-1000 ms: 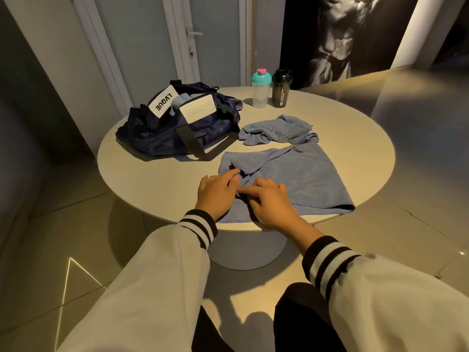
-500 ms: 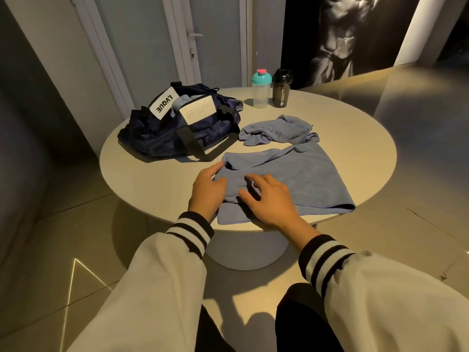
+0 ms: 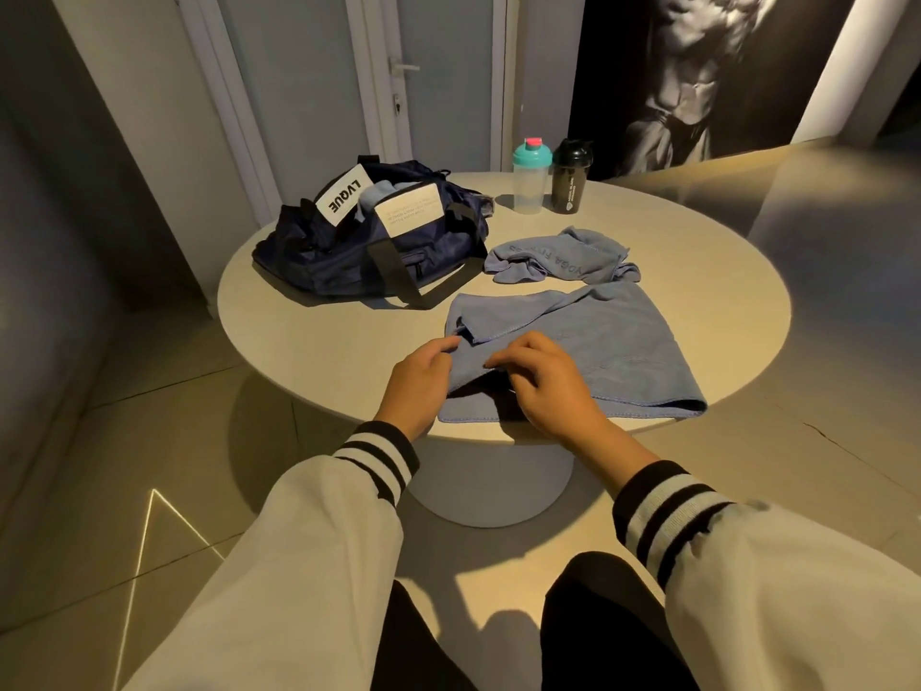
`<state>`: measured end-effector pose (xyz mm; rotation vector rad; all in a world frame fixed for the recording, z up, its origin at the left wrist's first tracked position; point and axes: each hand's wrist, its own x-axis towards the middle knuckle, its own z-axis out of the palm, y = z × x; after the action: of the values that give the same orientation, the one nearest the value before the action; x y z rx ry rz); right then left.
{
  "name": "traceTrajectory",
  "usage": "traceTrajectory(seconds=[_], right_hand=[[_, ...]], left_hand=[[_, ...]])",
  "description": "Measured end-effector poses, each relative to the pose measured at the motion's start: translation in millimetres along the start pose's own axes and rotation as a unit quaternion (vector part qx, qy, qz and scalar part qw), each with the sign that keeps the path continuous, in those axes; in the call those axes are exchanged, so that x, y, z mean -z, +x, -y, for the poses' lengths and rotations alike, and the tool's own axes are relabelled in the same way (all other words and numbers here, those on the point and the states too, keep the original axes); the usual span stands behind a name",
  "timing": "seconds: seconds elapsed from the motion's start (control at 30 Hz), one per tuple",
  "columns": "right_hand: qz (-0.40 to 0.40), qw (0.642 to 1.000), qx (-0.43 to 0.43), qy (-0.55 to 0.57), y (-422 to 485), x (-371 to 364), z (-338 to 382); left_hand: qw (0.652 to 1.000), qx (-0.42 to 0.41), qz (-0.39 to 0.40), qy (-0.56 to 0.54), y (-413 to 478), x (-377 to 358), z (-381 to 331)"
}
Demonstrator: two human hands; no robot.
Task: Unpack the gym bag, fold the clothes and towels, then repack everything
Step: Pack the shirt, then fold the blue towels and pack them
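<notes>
Only partly is the bag (image 3: 349, 261) unpacked; the towel (image 3: 598, 341) is pinched by left hand (image 3: 418, 386) and right hand (image 3: 548, 396), nothing folded yet.

sleeves (image 3: 309, 566): loose, pale off-white fabric, both arms;
cuffs (image 3: 381, 458): ribbed knit, black and white stripes, same on both wrists;
trousers (image 3: 598, 620): dark, black-looking

Your light is dim and warm, coming from the right: it brightens the table (image 3: 722, 301) while the left wall lies dark. Your right hand (image 3: 548, 386) shadows the towel (image 3: 613, 341), and the wide lens bends the door frame (image 3: 222, 92).
</notes>
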<state>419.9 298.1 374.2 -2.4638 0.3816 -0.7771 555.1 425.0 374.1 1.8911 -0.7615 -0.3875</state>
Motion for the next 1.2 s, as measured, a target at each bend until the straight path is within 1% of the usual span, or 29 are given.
traceTrajectory(seconds=[0.07,0.13,0.23,0.3,0.4,0.5,0.57,0.77,0.93,1.0,1.07,1.1,1.17,1.2], right_hand=[[0.024,0.999,0.003,0.030,-2,3,5],[0.066,0.997,0.000,0.038,-6,4,6],[0.093,0.994,-0.033,0.051,-11,3,4],[0.092,0.994,-0.042,0.045,-13,2,3],[0.091,0.996,-0.020,-0.001,-14,-3,2],[0.079,0.996,-0.017,-0.028,-15,-5,2],[0.074,0.996,-0.018,-0.042,-15,-6,3],[0.063,0.994,-0.032,-0.081,-15,-10,4],[0.060,0.996,-0.020,-0.070,-18,-10,2],[0.061,0.997,-0.015,-0.054,-18,-9,1],[0.062,0.997,-0.012,-0.039,-19,-9,1],[0.063,0.997,-0.012,-0.032,-20,-9,1],[0.060,0.998,-0.016,-0.012,-19,-7,1],[0.055,0.998,-0.022,0.005,-18,-7,2]], left_hand=[[1.000,-0.014,0.002,0.016,-2,0,1],[1.000,-0.019,0.012,0.021,-3,1,3],[0.998,-0.035,0.021,0.050,-3,3,4],[0.996,-0.046,0.031,0.063,-5,4,4],[0.995,-0.055,0.038,0.077,-6,4,3],[0.995,-0.053,0.043,0.073,-7,9,0],[0.995,-0.045,0.062,0.071,-7,12,0],[0.990,-0.046,0.091,0.101,-9,14,5],[0.977,-0.080,0.095,0.174,-4,11,14],[0.975,-0.074,0.094,0.187,-2,8,15],[0.977,-0.053,0.068,0.196,-4,3,14],[0.973,-0.050,0.035,0.224,-6,-1,12],[0.950,-0.097,-0.053,0.291,-13,-12,3],[0.946,-0.133,-0.068,0.286,-16,-20,-2]])
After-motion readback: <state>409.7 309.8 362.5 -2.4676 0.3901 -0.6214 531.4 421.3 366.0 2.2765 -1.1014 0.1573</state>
